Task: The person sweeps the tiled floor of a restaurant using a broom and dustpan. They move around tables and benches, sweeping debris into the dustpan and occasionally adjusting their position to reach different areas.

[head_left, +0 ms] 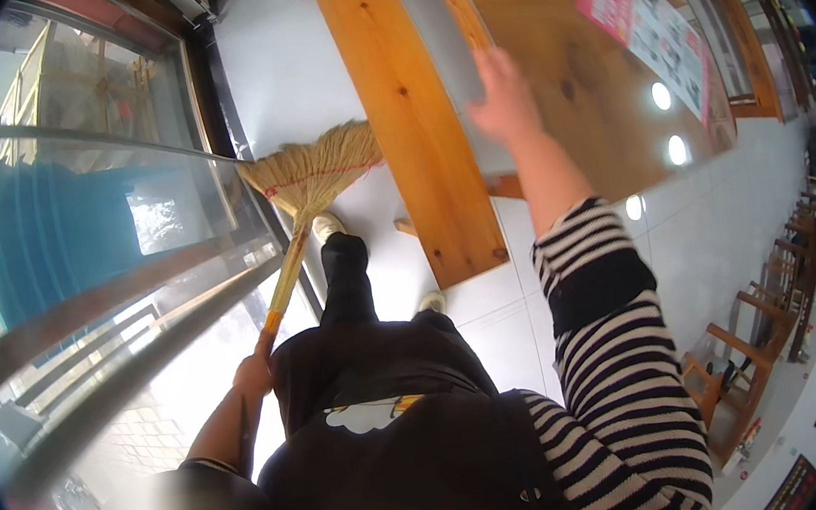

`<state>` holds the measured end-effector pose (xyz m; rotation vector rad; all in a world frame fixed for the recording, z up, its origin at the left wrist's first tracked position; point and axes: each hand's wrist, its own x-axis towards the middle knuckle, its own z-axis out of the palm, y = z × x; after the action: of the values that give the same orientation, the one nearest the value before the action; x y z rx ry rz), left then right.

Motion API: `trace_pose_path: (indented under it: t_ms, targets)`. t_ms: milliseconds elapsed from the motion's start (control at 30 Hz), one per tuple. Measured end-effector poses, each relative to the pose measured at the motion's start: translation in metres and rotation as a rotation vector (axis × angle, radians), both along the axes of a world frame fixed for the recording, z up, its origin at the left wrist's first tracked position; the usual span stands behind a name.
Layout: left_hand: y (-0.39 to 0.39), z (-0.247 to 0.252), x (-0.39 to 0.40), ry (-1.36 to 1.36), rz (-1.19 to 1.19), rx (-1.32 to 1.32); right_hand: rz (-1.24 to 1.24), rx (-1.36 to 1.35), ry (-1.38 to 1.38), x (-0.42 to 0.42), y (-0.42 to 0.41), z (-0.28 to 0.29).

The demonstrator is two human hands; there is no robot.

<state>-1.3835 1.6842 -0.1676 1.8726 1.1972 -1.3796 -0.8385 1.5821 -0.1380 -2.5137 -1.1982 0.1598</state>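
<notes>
My left hand is closed around the upper handle of a straw broom. The broom slants forward, its fan of bristles spread across the floor between the glass front and a wooden bench. Red stitching runs across the bristles. At the near-left edge of a wooden table, my right hand is held with the thumb apart from the fingers. Nothing shows in that hand; whether its fingertips press on the table is unclear.
The bench lies alongside the table. A pink and white printed sheet lies on the tabletop. Glass panels with a metal rail stand on my left. Wooden chairs line a counter at far right. My shoe is just behind the bristles.
</notes>
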Motion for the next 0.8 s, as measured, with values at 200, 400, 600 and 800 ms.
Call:
trace_pose_path:
  t_ms: [200,400,600,800]
  targets:
    - [-0.068,0.04,-0.08,0.146,-0.12,0.055,0.104,0.097,0.403,-0.131,-0.19,0.014]
    - [-0.104,0.054,-0.164,0.134,-0.147,-0.049,-0.127,0.035,0.496,-0.257,-0.403,-0.001]
    - [-0.096,0.09,-0.184,-0.01,-0.026,-0.018,-0.423,-0.132,0.723,-0.403,-0.476,0.003]
    - [-0.063,0.075,-0.161,-0.162,-0.022,-0.05,-0.487,-0.029,0.752,-0.512,-0.468,-0.019]
